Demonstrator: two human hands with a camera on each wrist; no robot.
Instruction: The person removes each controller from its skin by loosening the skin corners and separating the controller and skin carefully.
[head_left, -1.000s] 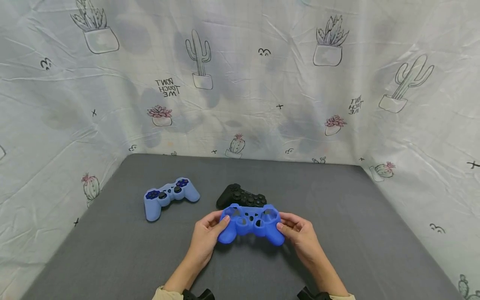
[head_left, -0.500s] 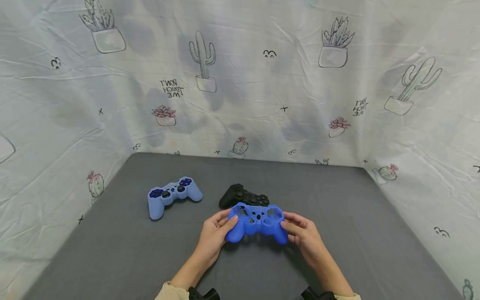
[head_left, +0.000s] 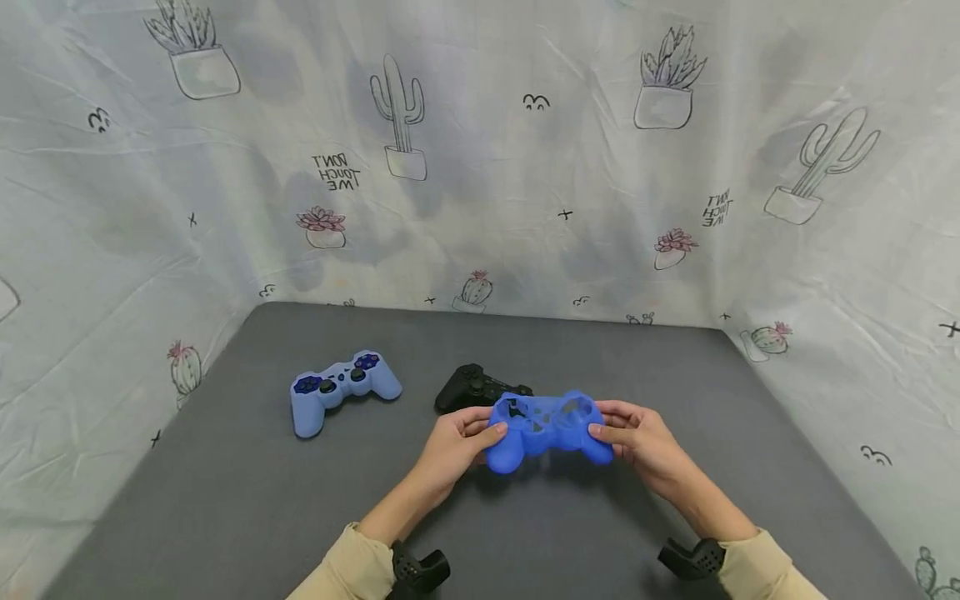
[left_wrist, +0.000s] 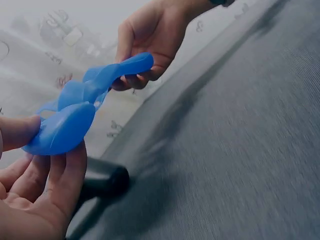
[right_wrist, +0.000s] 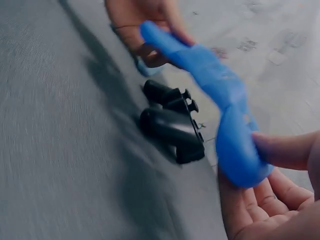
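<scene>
An empty bright blue silicone controller cover (head_left: 546, 427) hangs above the grey table (head_left: 225, 517), held between both hands. My left hand (head_left: 459, 440) grips its left horn (left_wrist: 62, 131) with thumb on top and fingers beneath. My right hand (head_left: 637, 437) grips the right horn (right_wrist: 240, 150) the same way. Just behind the cover lies a bare black controller (head_left: 474, 388), also seen as the black controller (right_wrist: 174, 124) in the right wrist view. A second controller in a pale blue cover (head_left: 341, 387) lies to the left.
A cactus-print cloth (head_left: 480, 167) walls the table at the back and on both sides. Black wrist mounts (head_left: 420, 572) show at the bottom edge. Open grey surface lies to the right and in front of the hands.
Both hands have carried the blue cover to the right and a little further from me. The two controllers on the table have stayed put.
</scene>
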